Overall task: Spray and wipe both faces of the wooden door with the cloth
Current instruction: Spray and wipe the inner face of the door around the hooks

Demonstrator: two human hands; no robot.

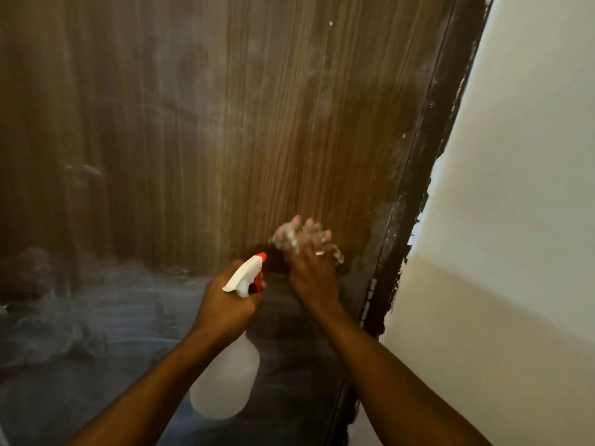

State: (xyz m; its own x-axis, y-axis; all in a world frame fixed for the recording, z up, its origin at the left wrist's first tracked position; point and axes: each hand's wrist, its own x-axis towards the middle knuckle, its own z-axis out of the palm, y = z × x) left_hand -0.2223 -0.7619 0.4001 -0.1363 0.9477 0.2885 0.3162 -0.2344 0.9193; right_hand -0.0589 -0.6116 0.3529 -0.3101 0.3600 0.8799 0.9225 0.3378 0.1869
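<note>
Head view: wooden door point(193, 123), grain streaked with haze, directly before me; my left hand point(225, 304) gripping the neck of a white-and-red spray bottle point(225, 381); my right hand point(312, 275), fingers spread, pressing a pale cloth point(289, 238) against the door near its dark frame point(418, 188).

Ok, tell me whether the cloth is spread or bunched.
Bunched: the cloth is crumpled in lumps under the right hand, against the door.
</note>
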